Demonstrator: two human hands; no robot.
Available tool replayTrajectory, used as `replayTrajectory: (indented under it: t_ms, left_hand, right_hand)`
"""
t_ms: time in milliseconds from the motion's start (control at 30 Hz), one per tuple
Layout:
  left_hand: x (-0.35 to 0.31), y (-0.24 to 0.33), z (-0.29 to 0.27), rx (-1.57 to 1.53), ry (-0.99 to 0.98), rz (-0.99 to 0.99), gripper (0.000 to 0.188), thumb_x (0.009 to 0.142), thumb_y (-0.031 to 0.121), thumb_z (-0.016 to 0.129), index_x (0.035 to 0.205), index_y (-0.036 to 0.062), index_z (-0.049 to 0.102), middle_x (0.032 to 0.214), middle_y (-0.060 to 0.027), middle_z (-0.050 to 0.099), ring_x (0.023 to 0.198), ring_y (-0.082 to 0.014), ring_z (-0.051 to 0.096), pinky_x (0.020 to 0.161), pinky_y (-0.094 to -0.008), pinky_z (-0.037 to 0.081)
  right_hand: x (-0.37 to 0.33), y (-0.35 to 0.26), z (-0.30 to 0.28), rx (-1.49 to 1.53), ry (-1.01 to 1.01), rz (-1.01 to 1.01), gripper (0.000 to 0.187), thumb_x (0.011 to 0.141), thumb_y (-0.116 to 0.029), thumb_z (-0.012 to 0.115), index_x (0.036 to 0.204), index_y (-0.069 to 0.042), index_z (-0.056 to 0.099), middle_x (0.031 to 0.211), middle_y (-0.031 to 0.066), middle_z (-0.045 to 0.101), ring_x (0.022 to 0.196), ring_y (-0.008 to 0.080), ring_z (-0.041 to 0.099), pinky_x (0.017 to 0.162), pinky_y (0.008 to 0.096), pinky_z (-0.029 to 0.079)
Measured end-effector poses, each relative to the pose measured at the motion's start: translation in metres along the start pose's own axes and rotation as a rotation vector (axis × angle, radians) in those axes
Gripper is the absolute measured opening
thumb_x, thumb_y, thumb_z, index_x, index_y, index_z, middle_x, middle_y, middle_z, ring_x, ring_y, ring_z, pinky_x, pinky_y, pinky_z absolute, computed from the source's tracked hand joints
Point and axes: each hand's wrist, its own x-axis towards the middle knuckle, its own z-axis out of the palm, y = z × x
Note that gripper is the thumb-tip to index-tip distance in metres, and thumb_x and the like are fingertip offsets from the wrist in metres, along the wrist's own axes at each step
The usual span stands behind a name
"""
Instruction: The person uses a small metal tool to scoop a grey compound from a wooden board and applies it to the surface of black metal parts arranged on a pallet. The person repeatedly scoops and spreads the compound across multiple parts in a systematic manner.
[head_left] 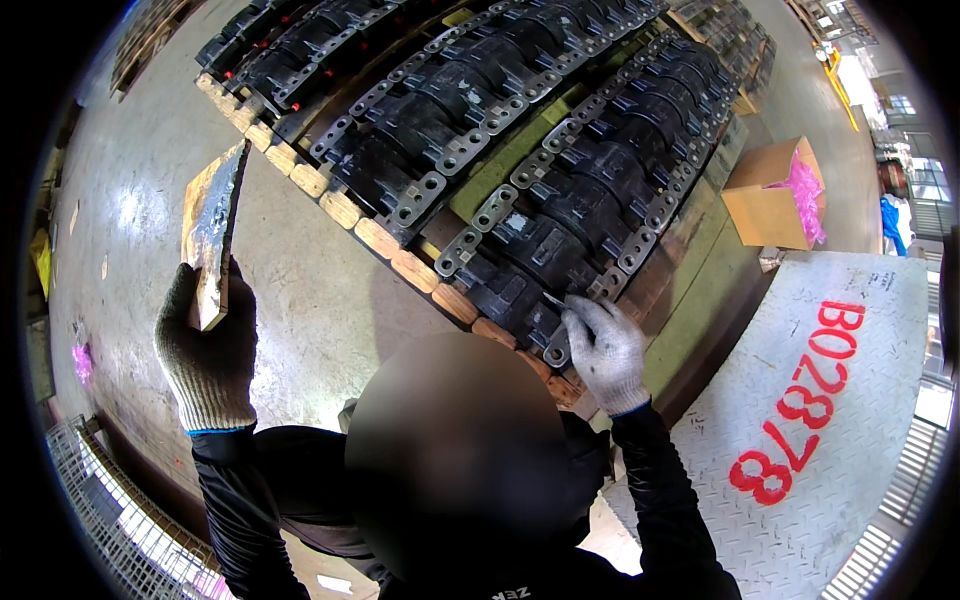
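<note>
Upright in my left hand (210,360), which wears a knitted glove, is a flat wooden board (205,225) with dark smears on its face. The glove's fingers wrap round its lower end, over the floor left of the castings. My right hand (606,350), in a pale grey glove, pinches a thin pointed tool (553,299); its exact kind is too small to tell. The tip reaches over the near end of a black metal casting (515,300), close to its surface. Bare metal flanges with bolt holes run along both sides of the castings.
More black castings (420,120) lie in rows on wooden pallets (376,238). At right stand a cardboard box (755,205) with pink plastic and a grey tread plate (850,420) with red painted marks. A wire cage (110,500) is at lower left.
</note>
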Motion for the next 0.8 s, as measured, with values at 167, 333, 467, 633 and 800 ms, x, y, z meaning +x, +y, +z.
replayTrajectory:
  t_ms: [167, 333, 467, 633, 800]
  left_hand:
    - [-0.006, 0.023, 0.004, 0.153, -0.001, -0.033, 0.037, 0.094, 0.001, 0.065, 0.128, -0.0129, 0.061, 0.113, -0.0176, 0.073, 0.097, -0.0174, 0.071, 0.088, -0.0284, 0.058]
    - [-0.001, 0.004, -0.003, -0.217, 0.001, -0.101, 0.038, 0.095, 0.002, 0.065, 0.129, -0.0138, 0.06, 0.114, -0.0187, 0.072, 0.098, -0.018, 0.07, 0.088, -0.028, 0.057]
    - [0.001, -0.011, 0.003, -0.068, 0.001, -0.023, 0.039, 0.094, 0.004, 0.067, 0.128, -0.0134, 0.061, 0.113, -0.0187, 0.072, 0.097, -0.0175, 0.07, 0.087, -0.0281, 0.057]
    - [0.0, 0.004, -0.011, 0.188, -0.115, 0.004, 0.043, 0.105, 0.011, 0.053, 0.134, -0.0188, 0.044, 0.121, -0.0267, 0.06, 0.11, -0.0257, 0.064, 0.093, -0.0291, 0.057]
    - [-0.001, 0.0, -0.003, 0.151, -0.005, 0.047, 0.04, 0.095, 0.008, 0.067, 0.129, -0.0116, 0.06, 0.11, -0.018, 0.072, 0.096, -0.0181, 0.071, 0.087, -0.0289, 0.058]
  right_hand:
    - [0.002, -0.001, -0.002, 0.046, 0.001, 0.029, 0.018, 0.09, -0.014, 0.073, 0.105, -0.005, 0.076, 0.096, 0.0151, 0.073, 0.085, 0.0352, 0.071, 0.075, 0.0413, 0.057]
    - [0.007, -0.005, -0.004, 0.02, -0.015, 0.007, 0.017, 0.09, -0.013, 0.074, 0.105, -0.004, 0.076, 0.096, 0.0155, 0.074, 0.087, 0.035, 0.072, 0.076, 0.0408, 0.057]
    - [0.004, 0.001, -0.004, 0.035, -0.022, 0.023, 0.017, 0.09, -0.011, 0.074, 0.105, -0.003, 0.076, 0.097, 0.0158, 0.074, 0.088, 0.0337, 0.072, 0.077, 0.0392, 0.057]
    - [0.003, -0.002, -0.001, 0.17, -0.009, 0.073, 0.017, 0.09, -0.009, 0.075, 0.105, -0.002, 0.075, 0.098, 0.0158, 0.074, 0.089, 0.031, 0.074, 0.077, 0.0362, 0.057]
    - [0.003, 0.003, -0.002, 0.152, -0.017, 0.061, 0.017, 0.089, -0.008, 0.075, 0.105, -0.001, 0.075, 0.097, 0.0156, 0.075, 0.087, 0.0312, 0.074, 0.076, 0.0365, 0.057]
